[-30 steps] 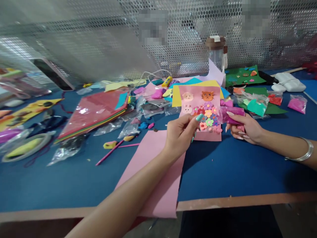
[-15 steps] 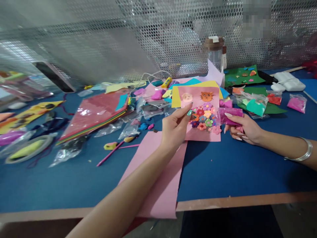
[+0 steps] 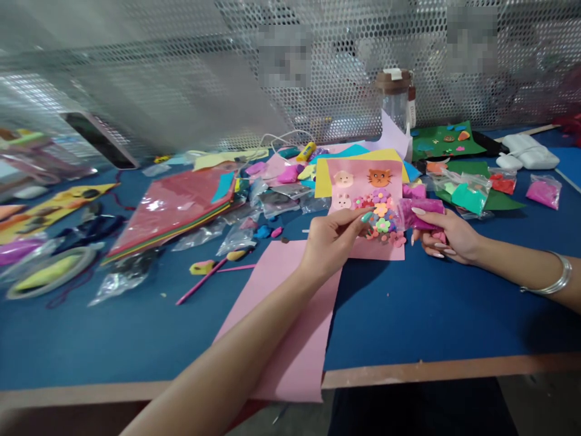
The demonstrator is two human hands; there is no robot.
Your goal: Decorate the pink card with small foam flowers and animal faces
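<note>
1. While the right hand (image 3: 454, 236) holds one magenta packet (image 3: 429, 213), its grip closed around it with the thumb on top, the left hand (image 3: 333, 242) has thumb and forefinger drawn together over the flowers (image 3: 382, 209); whether that grip pinches a piece, I cannot tell.
2. Those flowers form one crowded cluster, overlapping and partly hidden, so they cannot be counted surely.
3. They show in front of one pink card (image 3: 385, 249), just left of the packet's clear end.
4. Three animal faces sit on the card: one orange cat face (image 3: 380, 177) and two pale faces (image 3: 344, 178).
5. One yellow sheet (image 3: 322, 178) shows behind the card.
6. One long pink sheet (image 3: 304, 346) lies under the left forearm, its near end over the edge of the desk (image 3: 431, 321).
7. Two pink sticks (image 3: 200, 285) lie left of it, beyond them one red folder (image 3: 177, 194).
8. One silver bangle (image 3: 568, 274) circles the right forearm.
9. Three small bags rest farther right: one green bag (image 3: 469, 195), one red bag (image 3: 502, 180), one pink bag (image 3: 544, 191).
10. One lidded bottle (image 3: 394, 102) stands upright at the back; one phone (image 3: 100, 140) leans, tilted, far left.
</note>
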